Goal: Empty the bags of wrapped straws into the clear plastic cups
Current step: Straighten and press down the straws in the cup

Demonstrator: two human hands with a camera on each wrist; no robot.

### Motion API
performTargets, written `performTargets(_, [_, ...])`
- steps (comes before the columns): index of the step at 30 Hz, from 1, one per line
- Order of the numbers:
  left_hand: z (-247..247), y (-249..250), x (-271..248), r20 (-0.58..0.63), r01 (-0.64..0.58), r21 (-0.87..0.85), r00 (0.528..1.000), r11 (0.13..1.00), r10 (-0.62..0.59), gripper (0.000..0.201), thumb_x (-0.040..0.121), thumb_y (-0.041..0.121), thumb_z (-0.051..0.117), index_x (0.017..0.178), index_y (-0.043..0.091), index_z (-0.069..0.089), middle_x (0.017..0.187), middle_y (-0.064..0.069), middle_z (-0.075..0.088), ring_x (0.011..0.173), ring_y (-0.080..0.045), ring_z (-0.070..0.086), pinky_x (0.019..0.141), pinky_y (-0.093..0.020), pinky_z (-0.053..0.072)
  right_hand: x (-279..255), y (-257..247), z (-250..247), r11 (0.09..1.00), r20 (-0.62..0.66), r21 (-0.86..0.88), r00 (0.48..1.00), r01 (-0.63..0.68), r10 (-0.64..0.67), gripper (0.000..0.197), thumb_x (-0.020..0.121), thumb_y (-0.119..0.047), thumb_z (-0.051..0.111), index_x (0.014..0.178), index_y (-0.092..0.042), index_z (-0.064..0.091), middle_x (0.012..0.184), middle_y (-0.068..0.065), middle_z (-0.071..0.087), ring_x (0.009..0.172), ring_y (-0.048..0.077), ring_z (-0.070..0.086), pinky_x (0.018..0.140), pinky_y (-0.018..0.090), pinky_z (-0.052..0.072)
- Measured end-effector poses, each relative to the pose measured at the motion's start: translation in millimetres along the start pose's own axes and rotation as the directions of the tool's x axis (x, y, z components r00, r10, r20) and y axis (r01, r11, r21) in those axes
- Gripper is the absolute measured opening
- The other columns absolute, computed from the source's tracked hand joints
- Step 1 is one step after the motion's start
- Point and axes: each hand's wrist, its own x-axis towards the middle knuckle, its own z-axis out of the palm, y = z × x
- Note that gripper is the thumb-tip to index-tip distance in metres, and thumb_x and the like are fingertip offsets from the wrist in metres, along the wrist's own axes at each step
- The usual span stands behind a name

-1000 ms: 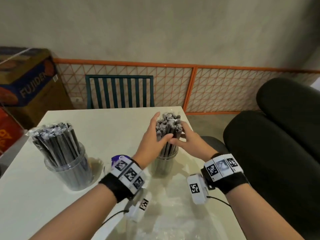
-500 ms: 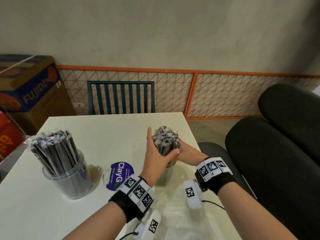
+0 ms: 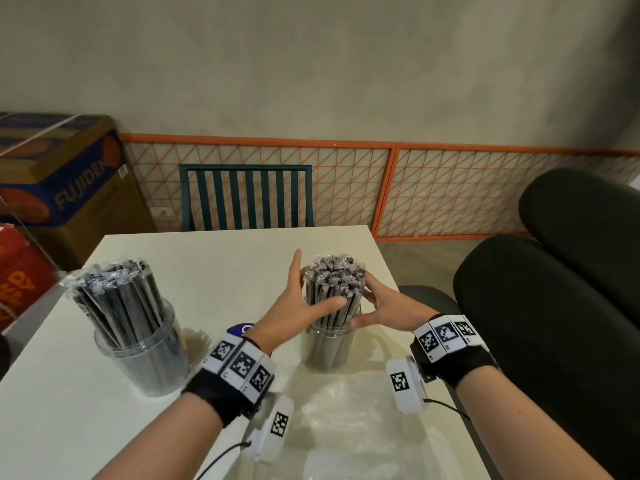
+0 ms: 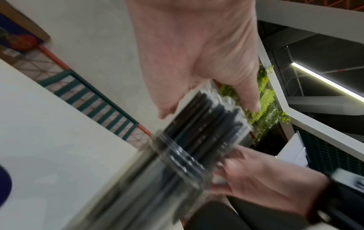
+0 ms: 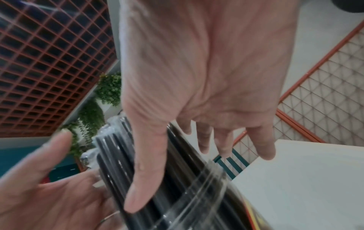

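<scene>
A clear plastic cup point(image 3: 327, 351) stands near the table's right edge with a bundle of black wrapped straws point(image 3: 334, 289) upright in it. My left hand point(image 3: 294, 306) presses the bundle's left side, fingers straight up and thumb across its front. Against the right side lies my right hand point(image 3: 384, 306), fingers straight behind the straws and thumb by the cup rim. The right wrist view shows that hand point(image 5: 197, 93) spread flat on the straws point(image 5: 118, 155). A second cup point(image 3: 138, 358) at the left holds leaning straws point(image 3: 114, 299).
An empty clear bag point(image 3: 346, 427) lies on the white table point(image 3: 225, 258) in front of the cups, with a purple round label point(image 3: 240, 330) by my left wrist. Behind stands a green slatted chair point(image 3: 246, 199). Black seats point(image 3: 554, 306) crowd the right, cardboard boxes point(image 3: 62, 188) the left.
The bundle sits lower in the cup than a second ago. My left hand has loosened from a clasp to straight fingers, and both hands have eased apart a little.
</scene>
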Motion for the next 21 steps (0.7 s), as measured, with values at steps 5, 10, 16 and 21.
performTargets(5, [36, -6, 2, -0.149, -0.067, -0.065, 0.987, 0.996, 0.057, 0.118, 0.069, 0.027, 0.081, 0.147, 0.038, -0.008, 0.152, -0.001, 0.031, 0.137, -0.014, 0.035, 0.113, -0.037, 0.031, 9, -3, 9, 0.997, -0.095, -0.076, 0.995, 0.008, -0.015, 0.086, 0.075, -0.009, 0.076, 0.145, -0.019, 0.027, 0.135, -0.007, 0.048, 0.127, 0.010, 0.044, 0.106, 0.026, 0.037])
performTargets(10, [16, 7, 8, -0.139, -0.169, -0.009, 0.976, 0.986, 0.166, 0.075, 0.086, 0.017, 0.064, 0.144, 0.031, 0.021, 0.139, 0.003, 0.046, 0.127, -0.012, 0.047, 0.099, -0.021, 0.041, 6, -16, 3, 0.991, -0.305, 0.047, 0.947, 0.125, -0.105, 0.065, 0.073, -0.020, 0.078, 0.130, -0.027, 0.047, 0.121, -0.014, 0.061, 0.112, -0.004, 0.055, 0.099, 0.024, 0.043])
performTargets(16, [-8, -5, 3, 0.033, -0.058, 0.015, 0.998, 0.998, 0.058, 0.107, 0.074, 0.030, 0.075, 0.148, 0.038, -0.002, 0.147, 0.002, 0.034, 0.137, -0.011, 0.033, 0.115, -0.040, 0.028, -3, 6, 7, 0.999, -0.032, -0.032, 0.999, 0.016, -0.017, 0.106, 0.069, -0.014, 0.082, 0.148, -0.025, 0.012, 0.150, -0.013, 0.028, 0.138, 0.002, 0.024, 0.115, 0.021, 0.018])
performTargets(21, [11, -8, -2, 0.003, -0.032, 0.040, 0.999, 0.999, 0.032, 0.117, 0.070, 0.025, 0.079, 0.149, 0.031, -0.007, 0.152, 0.004, 0.028, 0.136, -0.009, 0.031, 0.110, -0.025, 0.026, -1, 9, 8, 0.999, -0.088, 0.015, 0.996, 0.031, -0.030, 0.099, 0.073, -0.002, 0.076, 0.148, -0.018, 0.015, 0.142, -0.015, 0.031, 0.134, -0.001, 0.026, 0.095, -0.006, 0.023])
